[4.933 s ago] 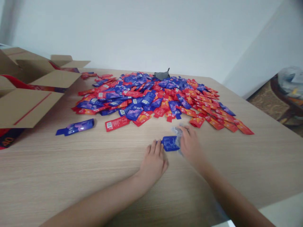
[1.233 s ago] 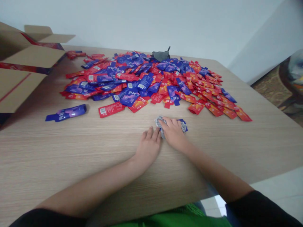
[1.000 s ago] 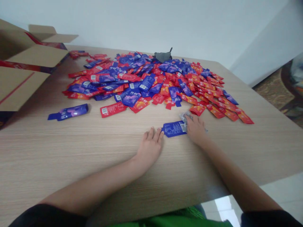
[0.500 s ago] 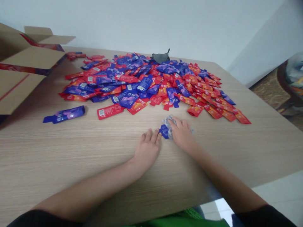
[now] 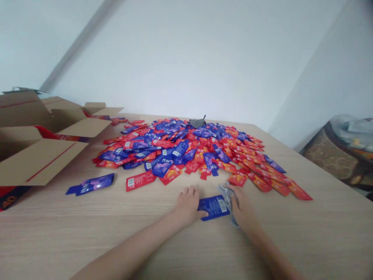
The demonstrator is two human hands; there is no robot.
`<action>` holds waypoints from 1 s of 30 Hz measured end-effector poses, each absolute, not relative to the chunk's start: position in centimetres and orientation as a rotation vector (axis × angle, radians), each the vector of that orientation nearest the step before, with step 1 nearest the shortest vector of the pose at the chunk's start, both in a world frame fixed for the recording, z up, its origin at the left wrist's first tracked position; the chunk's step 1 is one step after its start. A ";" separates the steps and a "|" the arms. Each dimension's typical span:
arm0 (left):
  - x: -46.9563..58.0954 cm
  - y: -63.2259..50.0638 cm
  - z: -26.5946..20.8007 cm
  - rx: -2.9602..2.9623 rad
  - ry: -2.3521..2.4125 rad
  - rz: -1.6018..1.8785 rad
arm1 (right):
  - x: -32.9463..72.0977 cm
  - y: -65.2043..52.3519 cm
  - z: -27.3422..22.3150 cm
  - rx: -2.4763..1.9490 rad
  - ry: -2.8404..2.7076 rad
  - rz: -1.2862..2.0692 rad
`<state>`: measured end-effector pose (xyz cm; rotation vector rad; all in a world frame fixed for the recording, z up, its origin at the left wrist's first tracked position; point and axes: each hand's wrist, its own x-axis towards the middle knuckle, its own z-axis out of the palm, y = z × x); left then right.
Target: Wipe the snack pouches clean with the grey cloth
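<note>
A blue sachet [image 5: 215, 207] lies on the table in front of me, its barcode and small print facing up. My left hand [image 5: 189, 206] is closed on its left end, the thumb lying over the printed side and the other fingers beyond the far edge. At the sachet's right end, my right hand [image 5: 240, 205] holds a crumpled grey-white cloth [image 5: 228, 194], which is partly hidden under the fingers.
A wide heap of blue and red sachets [image 5: 180, 149] covers the far part of the table [image 5: 131, 233]. A single blue sachet [image 5: 94, 184] and a red sachet [image 5: 141, 181] lie nearer. Open cardboard boxes [image 5: 52, 155] stand at left. A dark grey object [image 5: 198, 123] rests behind the heap.
The cloth in my right hand has moved right, off most of the blue sachet, uncovering its barcode side. My left hand has gone from fingers laid flat to gripping its end. The view has tilted up.
</note>
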<state>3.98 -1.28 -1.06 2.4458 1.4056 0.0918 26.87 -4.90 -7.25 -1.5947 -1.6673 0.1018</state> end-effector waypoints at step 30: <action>-2.4 21.7 -4.5 2.528 2.053 0.753 | 26.9 1.8 -10.0 -1.623 -1.846 0.103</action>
